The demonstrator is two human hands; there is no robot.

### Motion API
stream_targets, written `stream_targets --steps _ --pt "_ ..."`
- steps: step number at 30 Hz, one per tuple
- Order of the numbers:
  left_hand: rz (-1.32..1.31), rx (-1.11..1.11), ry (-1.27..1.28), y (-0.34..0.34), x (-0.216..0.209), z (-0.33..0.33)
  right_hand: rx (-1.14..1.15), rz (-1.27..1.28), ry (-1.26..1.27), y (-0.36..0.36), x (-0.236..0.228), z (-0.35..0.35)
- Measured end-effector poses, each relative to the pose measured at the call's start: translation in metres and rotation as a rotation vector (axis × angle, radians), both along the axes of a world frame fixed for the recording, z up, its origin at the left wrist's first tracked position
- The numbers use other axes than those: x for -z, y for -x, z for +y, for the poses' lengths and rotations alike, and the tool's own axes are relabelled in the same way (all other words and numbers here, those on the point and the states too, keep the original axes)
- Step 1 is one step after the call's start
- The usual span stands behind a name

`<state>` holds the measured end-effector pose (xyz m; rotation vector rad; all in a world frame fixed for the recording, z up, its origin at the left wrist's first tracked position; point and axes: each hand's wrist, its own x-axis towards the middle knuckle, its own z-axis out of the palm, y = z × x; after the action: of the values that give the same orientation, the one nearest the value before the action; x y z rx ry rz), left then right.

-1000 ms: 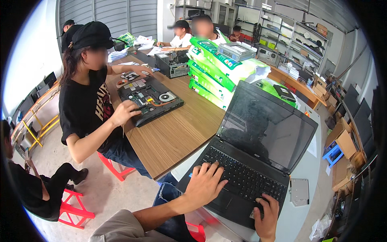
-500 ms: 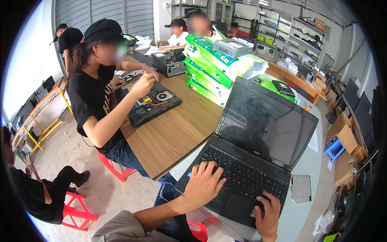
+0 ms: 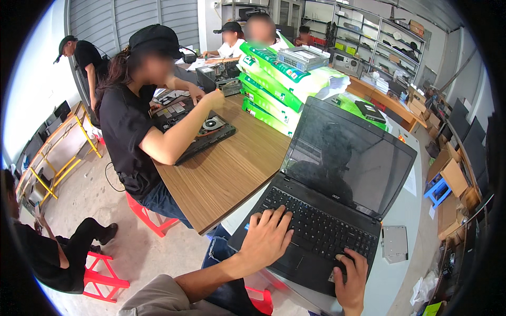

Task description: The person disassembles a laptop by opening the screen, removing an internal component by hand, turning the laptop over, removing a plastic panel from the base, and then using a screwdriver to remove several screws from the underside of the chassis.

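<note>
One open laptop [image 3: 328, 200] stands on the pale table [image 3: 387, 278]. Our left hand [image 3: 265, 236], loosely spread, lies over the keys [image 3: 317, 225]; our right hand [image 3: 350, 278], half curled, rests at their front right corner; neither grips anything. Screen [image 3: 350, 158] raised: done. Screen lit: not yet. Reflections obscure it; we cannot tell whether covered keys are pressed. The lower edge crops our right hand's wrist.

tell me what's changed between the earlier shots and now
The co-worker at the opened laptop leaned rightward, nearer hand moving from its near edge toward the computer tower. Your left hand and right hand stayed on the black laptop.
</note>
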<state>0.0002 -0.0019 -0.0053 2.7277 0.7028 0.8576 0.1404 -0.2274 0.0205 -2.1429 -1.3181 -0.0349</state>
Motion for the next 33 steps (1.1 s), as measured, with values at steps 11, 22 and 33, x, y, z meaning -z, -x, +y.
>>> stream_targets --steps 11,22,33 --pt "-0.006 -0.015 0.038 0.003 -0.007 -0.003 -0.008 -0.002 0.004 -0.001 -0.002 0.001" --pt "-0.007 -0.004 0.0 0.002 -0.007 -0.001 -0.004 -0.006 0.005 0.0 -0.002 0.002" --pt "-0.012 -0.019 0.0 0.001 -0.006 -0.001 0.006 -0.009 0.029 0.0 -0.001 0.002"
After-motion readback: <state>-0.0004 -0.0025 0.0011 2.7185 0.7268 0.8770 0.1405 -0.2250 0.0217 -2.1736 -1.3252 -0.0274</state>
